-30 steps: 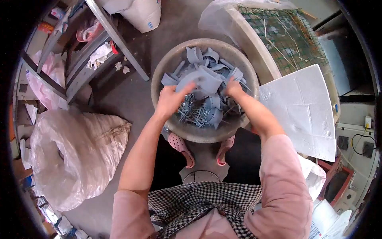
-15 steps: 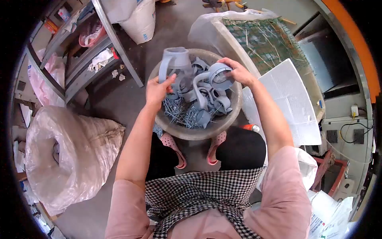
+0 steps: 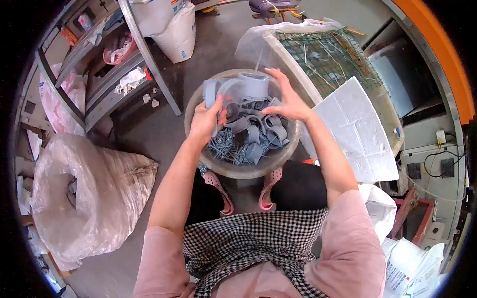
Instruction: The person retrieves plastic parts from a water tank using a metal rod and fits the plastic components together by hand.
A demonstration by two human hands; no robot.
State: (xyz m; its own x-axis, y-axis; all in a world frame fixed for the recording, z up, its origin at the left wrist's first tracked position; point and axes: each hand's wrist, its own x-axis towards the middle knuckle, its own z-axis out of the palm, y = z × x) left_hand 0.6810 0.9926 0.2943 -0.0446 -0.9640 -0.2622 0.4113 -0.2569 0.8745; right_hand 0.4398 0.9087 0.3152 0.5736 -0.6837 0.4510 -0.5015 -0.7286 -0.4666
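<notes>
My left hand [image 3: 204, 120] is closed around a grey plastic handled piece [image 3: 210, 92], shaped like a jug, over the left side of a round tub [image 3: 238, 173]. Motion smears the piece, and part of it is hidden by my fingers. Over the tub's right side, my right hand [image 3: 288, 99] has its fingers spread with nothing in them. Just left of those fingers is a grey ring-shaped part [image 3: 254, 88]; whether it touches my left hand's piece I cannot tell. Below lie more grey moulded parts [image 3: 251, 133] and many thin grey sticks [image 3: 227, 146].
A large plastic-lined sack [image 3: 94, 198] stands at left, below a metal shelf [image 3: 107, 102]. At right are a white foam board [image 3: 355, 134] and a long trough with green netting [image 3: 318, 54]. A white bag [image 3: 179, 35] stands at the back.
My right hand has let go of the round handled part and opened. My left hand's jug-shaped piece has tipped and moved lower. A blurred thin stick shows above the tub.
</notes>
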